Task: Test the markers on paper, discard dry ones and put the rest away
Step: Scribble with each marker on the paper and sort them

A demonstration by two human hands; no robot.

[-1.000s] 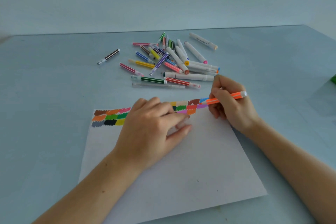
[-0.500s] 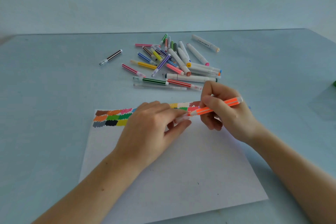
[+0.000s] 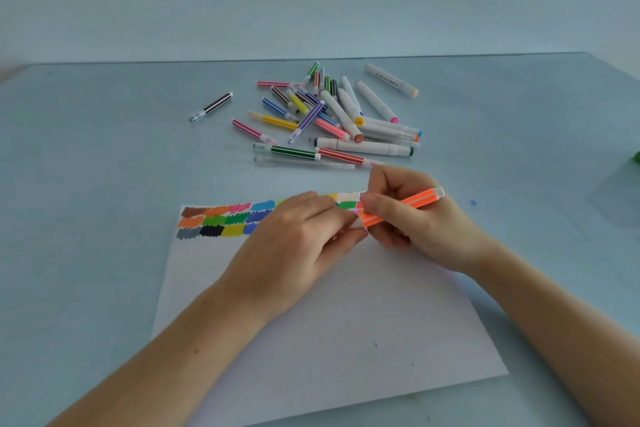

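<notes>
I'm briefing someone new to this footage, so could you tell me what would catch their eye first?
Most striking is the bright orange marker at centre, gripped by the right hand while the left hand pinches its near end over the white paper. Along the paper's far edge run rows of colour swatches. Behind, a jumbled pile of markers lies on the pale blue table.

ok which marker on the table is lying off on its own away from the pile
The dark brown striped marker, left of the pile of markers; it touches no other marker, while the rest overlap or lie close together.
</notes>
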